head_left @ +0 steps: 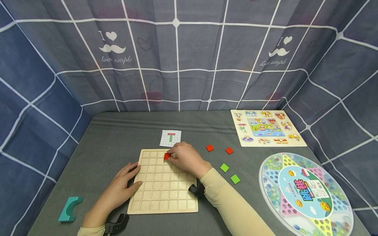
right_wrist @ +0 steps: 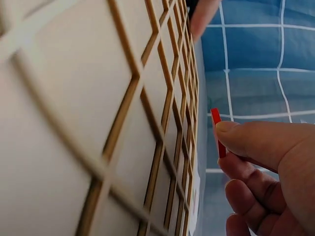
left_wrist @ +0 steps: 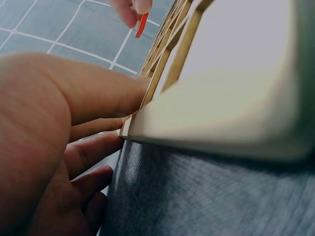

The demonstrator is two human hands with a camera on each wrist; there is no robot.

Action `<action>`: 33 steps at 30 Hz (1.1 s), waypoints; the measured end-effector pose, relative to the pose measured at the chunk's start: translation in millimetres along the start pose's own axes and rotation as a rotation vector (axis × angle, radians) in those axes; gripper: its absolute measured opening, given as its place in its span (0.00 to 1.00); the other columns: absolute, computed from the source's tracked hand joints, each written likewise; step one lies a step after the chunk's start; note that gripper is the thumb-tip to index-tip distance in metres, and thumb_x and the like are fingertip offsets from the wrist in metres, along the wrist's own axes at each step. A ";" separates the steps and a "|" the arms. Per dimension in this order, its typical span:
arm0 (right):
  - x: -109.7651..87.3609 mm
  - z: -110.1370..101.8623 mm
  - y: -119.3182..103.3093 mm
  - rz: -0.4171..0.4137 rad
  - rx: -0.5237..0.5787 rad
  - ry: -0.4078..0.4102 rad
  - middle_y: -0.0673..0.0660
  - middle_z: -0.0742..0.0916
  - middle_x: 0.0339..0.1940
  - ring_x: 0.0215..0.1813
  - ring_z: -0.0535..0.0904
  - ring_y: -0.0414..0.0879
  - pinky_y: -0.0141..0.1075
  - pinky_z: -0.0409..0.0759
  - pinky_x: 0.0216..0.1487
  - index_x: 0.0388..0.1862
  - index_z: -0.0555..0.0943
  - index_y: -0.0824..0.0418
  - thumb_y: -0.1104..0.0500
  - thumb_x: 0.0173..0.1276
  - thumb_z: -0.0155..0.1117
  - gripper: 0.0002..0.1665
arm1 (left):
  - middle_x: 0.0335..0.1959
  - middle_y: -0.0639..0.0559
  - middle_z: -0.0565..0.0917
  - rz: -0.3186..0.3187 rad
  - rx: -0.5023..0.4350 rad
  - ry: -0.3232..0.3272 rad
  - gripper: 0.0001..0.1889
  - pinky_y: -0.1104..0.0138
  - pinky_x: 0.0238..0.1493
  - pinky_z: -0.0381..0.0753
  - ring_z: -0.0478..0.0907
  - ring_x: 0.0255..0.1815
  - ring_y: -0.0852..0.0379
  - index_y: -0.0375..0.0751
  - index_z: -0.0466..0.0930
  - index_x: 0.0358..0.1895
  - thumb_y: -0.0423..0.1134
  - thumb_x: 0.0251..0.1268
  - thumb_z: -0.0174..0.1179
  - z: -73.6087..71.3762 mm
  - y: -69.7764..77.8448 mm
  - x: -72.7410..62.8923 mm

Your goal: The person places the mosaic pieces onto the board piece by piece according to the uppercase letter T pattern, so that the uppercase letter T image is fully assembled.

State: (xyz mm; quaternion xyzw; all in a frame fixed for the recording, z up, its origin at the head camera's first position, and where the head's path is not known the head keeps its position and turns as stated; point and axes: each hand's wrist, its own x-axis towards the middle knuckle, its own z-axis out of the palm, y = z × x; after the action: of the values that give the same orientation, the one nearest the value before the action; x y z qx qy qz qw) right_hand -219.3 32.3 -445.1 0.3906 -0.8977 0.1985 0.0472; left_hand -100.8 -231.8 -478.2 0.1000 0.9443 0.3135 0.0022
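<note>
My right hand [head_left: 187,159] pinches a red square tile [head_left: 167,156] between thumb and fingertips over the top rows of a wooden grid board [head_left: 160,198]. Seen from the right wrist, the tile [right_wrist: 218,132] stands edge-on, apart from the board's raised grid lines. My left hand [head_left: 119,185] rests at the board's left edge, fingers fairly straight. In the left wrist view its thumb [left_wrist: 108,93] touches the rim and the fingertips lie against the side. Just behind the board is a small card [head_left: 170,138] with a red and green T pattern on a grid.
Right of the board lie two red tiles, one nearer [head_left: 209,148] and one farther right [head_left: 229,150], and two green tiles [head_left: 224,167]. A picture puzzle board [head_left: 240,131] and a round marble game [head_left: 305,193] occupy the right side. A teal arch block [head_left: 69,209] sits front left.
</note>
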 end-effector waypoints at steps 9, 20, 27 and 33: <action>12.9 15.5 -10.9 -0.042 -0.023 -0.046 0.40 0.82 0.28 0.32 0.75 0.35 0.32 0.72 0.29 0.34 0.88 0.49 0.58 0.62 0.72 0.03 | 0.73 0.40 0.64 -0.007 0.000 -0.003 0.33 0.32 0.64 0.55 0.51 0.75 0.33 0.34 0.68 0.71 0.43 0.67 0.66 0.0 1.6 0.0; 14.4 22.2 -15.7 -0.058 -0.039 -0.043 0.41 0.79 0.23 0.27 0.70 0.36 0.28 0.67 0.25 0.29 0.85 0.50 0.61 0.61 0.71 0.06 | 0.73 0.40 0.64 -0.006 0.002 -0.001 0.33 0.32 0.65 0.55 0.50 0.76 0.33 0.34 0.68 0.71 0.44 0.67 0.66 0.5 0.6 0.5; 13.6 21.0 -16.6 -0.069 -0.049 -0.054 0.42 0.79 0.24 0.28 0.72 0.36 0.27 0.69 0.27 0.33 0.86 0.52 0.60 0.62 0.70 0.03 | 0.73 0.39 0.64 0.000 0.000 0.003 0.33 0.32 0.64 0.55 0.51 0.75 0.33 0.33 0.69 0.71 0.43 0.66 0.66 0.2 1.1 -0.1; 6.6 11.8 -13.0 -0.039 -0.003 -0.032 0.46 0.87 0.37 0.39 0.81 0.38 0.29 0.78 0.40 0.45 0.89 0.56 0.62 0.63 0.68 0.11 | 0.73 0.39 0.64 -0.002 0.006 0.004 0.33 0.32 0.65 0.55 0.52 0.75 0.33 0.33 0.69 0.71 0.43 0.66 0.66 -0.1 1.3 -0.1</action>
State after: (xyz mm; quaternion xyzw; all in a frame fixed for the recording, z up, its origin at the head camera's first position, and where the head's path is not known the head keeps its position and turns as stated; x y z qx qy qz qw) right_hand -213.6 15.2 -450.2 0.4112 -0.8908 0.1899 0.0372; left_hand -100.5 -230.9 -477.4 0.0986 0.9454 0.3107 0.0001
